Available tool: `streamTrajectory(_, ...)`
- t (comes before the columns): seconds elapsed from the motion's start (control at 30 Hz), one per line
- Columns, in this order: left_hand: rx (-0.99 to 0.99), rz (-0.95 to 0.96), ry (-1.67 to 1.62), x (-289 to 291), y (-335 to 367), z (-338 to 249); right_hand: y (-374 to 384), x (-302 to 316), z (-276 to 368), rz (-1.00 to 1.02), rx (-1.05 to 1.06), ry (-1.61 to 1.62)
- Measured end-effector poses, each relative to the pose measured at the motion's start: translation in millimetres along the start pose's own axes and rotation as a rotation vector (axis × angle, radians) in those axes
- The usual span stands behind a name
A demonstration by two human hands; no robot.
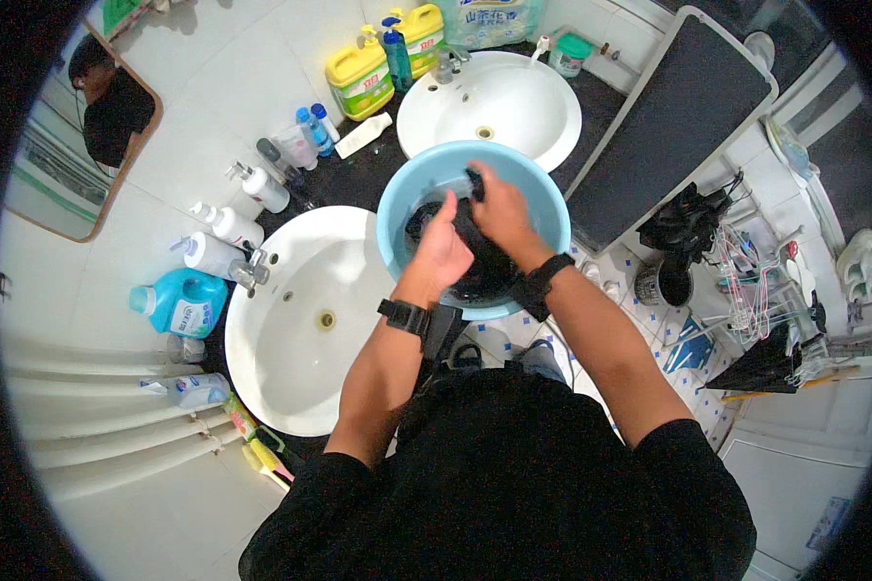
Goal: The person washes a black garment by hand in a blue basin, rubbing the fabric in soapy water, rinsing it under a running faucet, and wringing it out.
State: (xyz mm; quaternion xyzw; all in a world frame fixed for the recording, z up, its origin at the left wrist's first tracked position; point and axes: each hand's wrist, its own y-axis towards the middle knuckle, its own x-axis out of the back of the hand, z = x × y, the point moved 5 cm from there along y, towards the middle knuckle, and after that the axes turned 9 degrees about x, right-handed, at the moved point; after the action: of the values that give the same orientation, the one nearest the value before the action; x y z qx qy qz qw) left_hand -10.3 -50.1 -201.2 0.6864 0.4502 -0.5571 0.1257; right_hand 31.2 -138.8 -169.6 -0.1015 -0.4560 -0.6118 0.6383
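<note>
A light blue plastic basin (543, 198) stands on the dark counter between two white sinks. Inside it lies a wet black garment (484, 276) in dark water. My left hand (443, 250) and my right hand (501, 208) are both closed on the black cloth over the middle of the basin, bunching it between them. Each wrist carries a black band. The lower part of the cloth is hidden under my hands.
A white sink (305, 320) lies at my left, another white sink (499, 102) behind the basin. Yellow detergent jugs (360, 79), a blue detergent bottle (182, 302) and pump bottles line the wall. A dark board (673, 121) and a wire rack (756, 281) stand on the right.
</note>
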Motion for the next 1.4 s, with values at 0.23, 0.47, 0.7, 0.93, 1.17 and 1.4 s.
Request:
streamTrajectory(0.23,0.021,-0.001,0.014,-11.9,-26.8,-10.4,-11.1,26.6,-88.1,-0.215,-0.225,0.155)
streamTrajectory(0.47,0.096,-0.028,-0.035,-23.3,-26.0,8.2,5.2,55.2,-25.3,-0.339,-0.167,0.157)
streamTrajectory(0.7,-0.077,-0.12,-0.109,-22.3,-17.6,7.0,-5.8,18.7,20.5,-0.064,0.059,0.067)
streamTrajectory(0.93,-0.102,-0.068,-0.044,-12.0,-18.2,1.0,-8.2,8.3,27.3,-0.007,0.165,0.1)
streamTrajectory(1.17,-0.085,-0.032,-0.045,-9.6,-17.6,4.6,-23.4,7.8,41.1,-0.056,0.169,0.19)
streamTrajectory(1.4,-0.155,0.014,0.045,12.1,-3.7,6.6,-30.8,18.8,66.5,-0.165,0.319,-0.105)
